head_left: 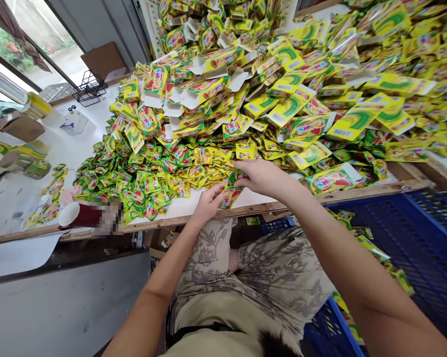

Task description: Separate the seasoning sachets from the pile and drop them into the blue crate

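Note:
At the table's front edge, my left hand [208, 203] is closed on a small printed carton [230, 197], yellow with red and green fruit pictures. Just above it, my right hand [262, 177] has its fingers bent down over green sachets [237, 177] at the carton's upper end. Its fingertips are partly hidden, but they appear closed on the sachets. Beyond both hands lie loose yellow sachets [204, 171], with green sachets [134, 183] to the left. A tall heap of flat yellow cartons [283, 94], many with white flaps standing out, rises behind them.
A dark red cup [84, 215] lies on its side near the left front edge. Further back stand a black wire rack [90, 88] and a clear box [74, 123] with scissors. Blue crates [405, 238] holding filled packs sit low on the right. A wooden strip [357, 192] edges the table.

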Tool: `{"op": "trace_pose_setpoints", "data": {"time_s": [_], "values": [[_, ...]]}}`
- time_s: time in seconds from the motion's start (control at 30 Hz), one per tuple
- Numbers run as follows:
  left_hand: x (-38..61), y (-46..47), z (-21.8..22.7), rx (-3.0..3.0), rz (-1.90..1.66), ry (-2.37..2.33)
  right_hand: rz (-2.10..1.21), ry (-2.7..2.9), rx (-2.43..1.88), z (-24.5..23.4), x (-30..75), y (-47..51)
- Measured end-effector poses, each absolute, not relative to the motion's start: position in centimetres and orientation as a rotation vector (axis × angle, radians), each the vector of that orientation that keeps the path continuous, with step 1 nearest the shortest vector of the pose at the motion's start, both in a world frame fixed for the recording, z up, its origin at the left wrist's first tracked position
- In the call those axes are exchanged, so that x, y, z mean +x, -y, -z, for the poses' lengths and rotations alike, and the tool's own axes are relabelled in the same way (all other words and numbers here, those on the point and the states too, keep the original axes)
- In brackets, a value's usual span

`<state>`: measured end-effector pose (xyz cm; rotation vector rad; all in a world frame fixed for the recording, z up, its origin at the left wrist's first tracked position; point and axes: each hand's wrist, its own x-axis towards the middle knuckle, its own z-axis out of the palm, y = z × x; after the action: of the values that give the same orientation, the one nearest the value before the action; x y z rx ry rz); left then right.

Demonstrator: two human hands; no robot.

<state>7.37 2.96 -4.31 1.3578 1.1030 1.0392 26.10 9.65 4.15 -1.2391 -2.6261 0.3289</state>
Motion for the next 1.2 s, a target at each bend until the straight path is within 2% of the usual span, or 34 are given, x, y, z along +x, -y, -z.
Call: {"op": "trace_pose_setpoints", "data": {"time_s": [0.13,0.3,0.6,0.97,1.07,1.2], "values": [[6.9,-3.0,4.3,1.322,-1.051,-1.078,-0.442,2.570,-1.079,-3.6,25.6,-10.0],[7.0,-3.1,4.0,1.251,-1.036,-1.022,-0.486,2.425,-1.082,-2.7,25.3,-10.1],[7.3,-3.3,3.9,1.105,-1.034,-0.946,-0.277,2.256,-1.225,-0.7,23.4,-10.1],[7.1,-3.4,4.1,1.075,-1.058,-0.942,-0.107,2.393,-1.169,0.3,23.3,-9.7],[7.2,-3.4,4.0,1.053,-1.073,-0.923,-0.239,2.480,-1.143,-0.3,24.1,-9.8],[7.3,-3.4,3.9,1.034,-1.095,-0.911,-0.608,2.482,-1.000,-1.9,25.5,-10.4]]}}
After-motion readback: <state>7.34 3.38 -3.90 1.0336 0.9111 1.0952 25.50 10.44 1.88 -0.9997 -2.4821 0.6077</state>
